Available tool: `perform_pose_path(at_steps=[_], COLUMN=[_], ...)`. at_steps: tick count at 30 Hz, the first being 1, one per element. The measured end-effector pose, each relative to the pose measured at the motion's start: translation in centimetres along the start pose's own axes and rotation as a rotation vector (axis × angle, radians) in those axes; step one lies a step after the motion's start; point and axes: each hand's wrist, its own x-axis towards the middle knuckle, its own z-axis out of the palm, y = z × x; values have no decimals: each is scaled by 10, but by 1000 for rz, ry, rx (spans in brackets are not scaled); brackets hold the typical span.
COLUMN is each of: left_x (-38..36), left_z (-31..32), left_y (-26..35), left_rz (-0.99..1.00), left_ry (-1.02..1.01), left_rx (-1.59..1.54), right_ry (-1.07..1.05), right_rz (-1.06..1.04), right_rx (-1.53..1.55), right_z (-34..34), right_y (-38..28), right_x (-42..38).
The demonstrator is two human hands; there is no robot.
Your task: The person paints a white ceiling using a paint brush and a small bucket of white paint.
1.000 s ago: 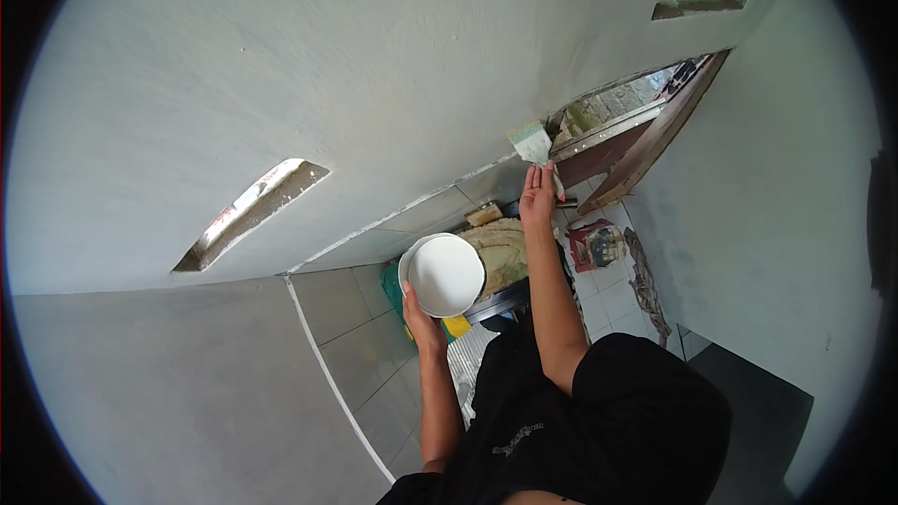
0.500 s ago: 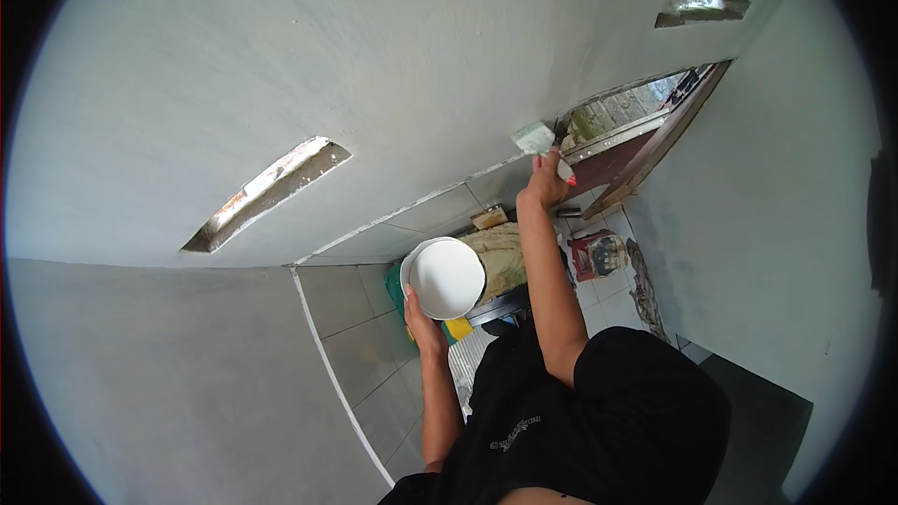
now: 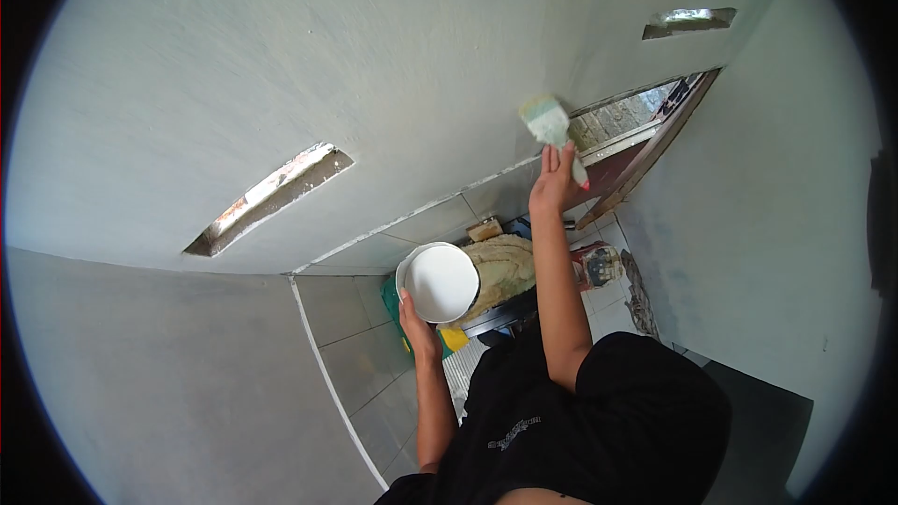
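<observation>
My right hand [image 3: 558, 182] is closed around the handle of a wide paintbrush [image 3: 546, 120], whose whitish bristles lie against the pale wall [image 3: 421, 65] just left of the doorway. The handle's reddish end shows below my fingers. My left hand [image 3: 420, 329] grips a white bucket [image 3: 402, 271] by its side, at about waist height. White paint [image 3: 443, 282] fills the round opening of the bucket as I look down into it.
Grey tiles [image 3: 355, 363] edged by a white strip cover the lower wall. Two slot openings [image 3: 271, 198] cut through the wall. A doorframe [image 3: 645, 164] stands at right. Beyond the bucket are a yellowish cloth-like bundle [image 3: 510, 266] and a red container [image 3: 599, 264] on the floor.
My right hand has moved the paintbrush slightly up the wall, and its bristles now point more upward. The bucket in my left hand has shifted a little left in view.
</observation>
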Motion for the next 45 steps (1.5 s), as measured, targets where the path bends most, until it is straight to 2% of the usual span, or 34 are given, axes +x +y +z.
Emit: perform_pose_path(at_steps=[1,3,4,6,10,13,15,17,19,21,23,25,27,32,33,34,37,41,45], left_x=[-1,-6,-7,-4,-9,-12,-13,-14,-14,-11,-13,-14,-13,-8,-8,-11,-15,-21,-25], left_z=[4,9,8,7,12,13,14,14,13,12,17,23,26,27,28,30,31,28,28], left_y=[2,6,4,0,8,8,8,8,6,0,3,3,4,-5,-6,-4,-1,-5,-1], left_rz=[3,-7,-7,-6,11,24,37,26,14,4,10,8,5,11,15,17,14,12,7], left_ry=[-8,-13,-15,6,-23,-14,-4,-16,-23,-9,-10,-11,-53,-18,-3,-5,-12,-3,-12], left_rx=[-1,12,15,-8,-15,-18,-23,-22,-21,-18,-2,14,4,-5,-3,-7,12,-1,-23], right_ry=[-2,193,196,348,352,291,206,154,104,-171,-195,-29,31,190,273,354,345,189,-16], right_rz=[-6,54,53,69,61,-29,-124,-119,-110,-132,-79,5,23,10,-20,-50,-19,-158,-143], right_rx=[6,-120,-118,-308,-352,-359,-193,-166,-142,62,70,134,126,8,-70,-147,-167,-152,-113], right_z=[-18,-52,-61,-69,-66,0,39,72,74,52,32,-1,-43,-62,-61,-55,-35,31,83], right_y=[12,32,37,45,51,9,-25,-65,-73,-62,-46,-19,9,11,12,10,0,-28,-66], right_x=[5,13,10,8,30,26,19,4,11,39,51,67,85,83,82,78,67,33,4])
